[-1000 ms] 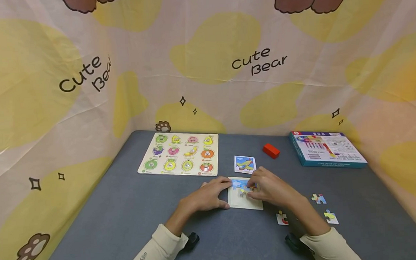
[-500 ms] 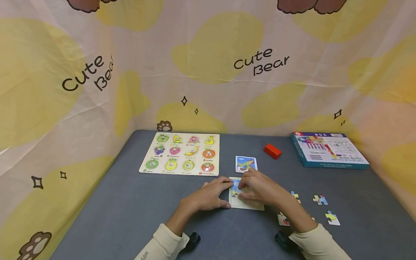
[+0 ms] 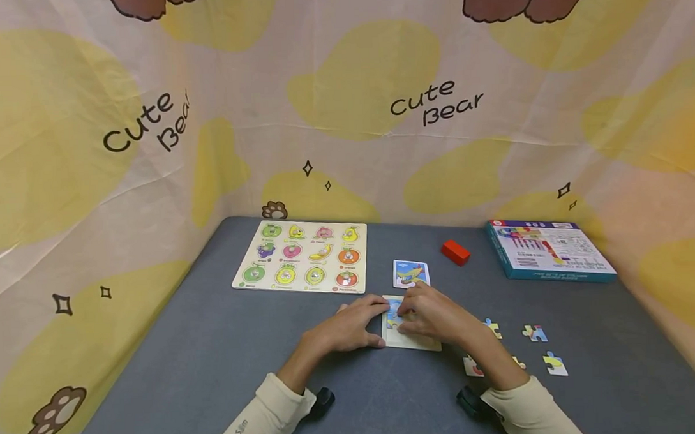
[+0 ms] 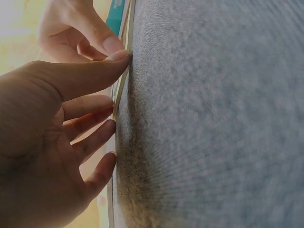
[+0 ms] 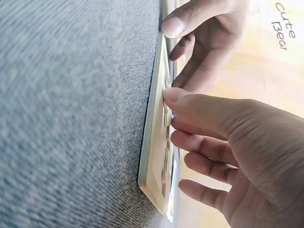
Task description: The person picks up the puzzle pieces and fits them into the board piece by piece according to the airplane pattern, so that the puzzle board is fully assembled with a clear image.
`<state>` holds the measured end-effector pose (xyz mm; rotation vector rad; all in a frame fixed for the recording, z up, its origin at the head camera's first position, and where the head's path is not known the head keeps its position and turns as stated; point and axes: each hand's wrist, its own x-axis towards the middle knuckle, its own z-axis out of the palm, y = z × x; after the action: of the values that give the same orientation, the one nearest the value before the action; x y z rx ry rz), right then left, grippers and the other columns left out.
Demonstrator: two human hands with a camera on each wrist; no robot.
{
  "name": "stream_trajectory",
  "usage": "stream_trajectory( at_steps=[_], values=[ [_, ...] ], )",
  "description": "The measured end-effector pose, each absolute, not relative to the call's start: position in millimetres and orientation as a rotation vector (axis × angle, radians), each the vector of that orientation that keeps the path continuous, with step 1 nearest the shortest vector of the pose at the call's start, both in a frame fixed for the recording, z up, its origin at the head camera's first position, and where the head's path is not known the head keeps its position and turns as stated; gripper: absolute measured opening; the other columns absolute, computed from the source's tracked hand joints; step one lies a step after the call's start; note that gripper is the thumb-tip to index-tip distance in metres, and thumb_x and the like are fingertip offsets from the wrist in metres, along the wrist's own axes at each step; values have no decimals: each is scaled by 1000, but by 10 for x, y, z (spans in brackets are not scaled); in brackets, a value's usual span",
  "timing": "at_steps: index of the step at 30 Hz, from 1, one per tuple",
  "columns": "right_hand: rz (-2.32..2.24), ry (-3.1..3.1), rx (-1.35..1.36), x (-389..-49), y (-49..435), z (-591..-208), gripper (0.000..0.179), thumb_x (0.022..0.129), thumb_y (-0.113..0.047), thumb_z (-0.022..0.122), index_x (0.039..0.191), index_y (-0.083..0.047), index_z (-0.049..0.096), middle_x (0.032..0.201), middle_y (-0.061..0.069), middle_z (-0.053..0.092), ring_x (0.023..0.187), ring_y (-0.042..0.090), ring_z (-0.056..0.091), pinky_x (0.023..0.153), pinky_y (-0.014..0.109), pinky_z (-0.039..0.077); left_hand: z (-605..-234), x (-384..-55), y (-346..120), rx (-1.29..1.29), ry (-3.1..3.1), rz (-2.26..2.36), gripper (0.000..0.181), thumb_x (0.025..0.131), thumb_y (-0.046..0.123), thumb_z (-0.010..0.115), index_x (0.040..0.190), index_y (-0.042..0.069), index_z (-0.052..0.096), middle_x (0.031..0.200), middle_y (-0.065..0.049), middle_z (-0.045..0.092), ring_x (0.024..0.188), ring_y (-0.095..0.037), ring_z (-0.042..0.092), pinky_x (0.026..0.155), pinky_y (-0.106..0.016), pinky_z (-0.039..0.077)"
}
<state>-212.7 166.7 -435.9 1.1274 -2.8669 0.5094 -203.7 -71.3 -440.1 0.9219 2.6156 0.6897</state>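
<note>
A small pale puzzle tray (image 3: 412, 343) lies on the table, with blue picture pieces (image 3: 393, 315) set in its upper left part. My left hand (image 3: 348, 327) grips its left side, thumb at the lower corner and fingers higher up; in the left wrist view the thumb (image 4: 95, 76) presses on the tray's edge. Over the tray's middle, my right hand (image 3: 434, 313) pinches a puzzle piece (image 5: 166, 108), mostly hidden by its fingers in the head view. Just behind the tray is a picture card (image 3: 408, 272) showing a yellow plane.
Several loose puzzle pieces (image 3: 535, 333) lie to the right, some partly behind the right forearm. A fruit board (image 3: 303, 257) is at the back left. A red block (image 3: 455, 252) and a flat teal-edged box (image 3: 550, 251) stand at the back right.
My right hand has shifted left over the tray, and another loose piece shows beside the forearm. The left hand keeps its place on the tray.
</note>
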Motion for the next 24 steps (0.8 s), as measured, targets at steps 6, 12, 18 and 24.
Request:
stream_trajectory(
  at_steps=[6,12,18,24],
  values=[
    [535,-2840,1146,-2126,1671,-4372,16,89,-19,86,102,-10,84,99,-1,74,99,20,61,90,43,54,-4399,-2032,-714,922,2619,682,69,96,30,80,156,9,53,160,-4,49,149,-22,44,111,-51,39],
    [547,-2842,1119,-2120,1667,-4366,14,88,-17,87,101,-10,84,97,-2,73,96,19,61,86,40,54,-4403,-2034,-707,904,2621,672,69,97,31,80,157,11,52,161,-2,48,150,-20,43,112,-49,39],
    [549,-2847,1107,-2113,1663,-4369,15,87,-16,87,100,-10,85,96,-2,73,96,19,62,86,41,54,-4406,-2033,-710,912,2614,689,69,96,31,80,156,10,53,161,-3,48,150,-22,43,112,-51,38],
    [564,-2848,1097,-2113,1650,-4383,15,87,-18,87,100,-11,85,95,-3,72,98,20,62,88,41,54,-4418,-2032,-719,926,2616,709,69,97,30,79,156,9,53,161,-4,49,150,-23,44,112,-52,38]
  ],
)
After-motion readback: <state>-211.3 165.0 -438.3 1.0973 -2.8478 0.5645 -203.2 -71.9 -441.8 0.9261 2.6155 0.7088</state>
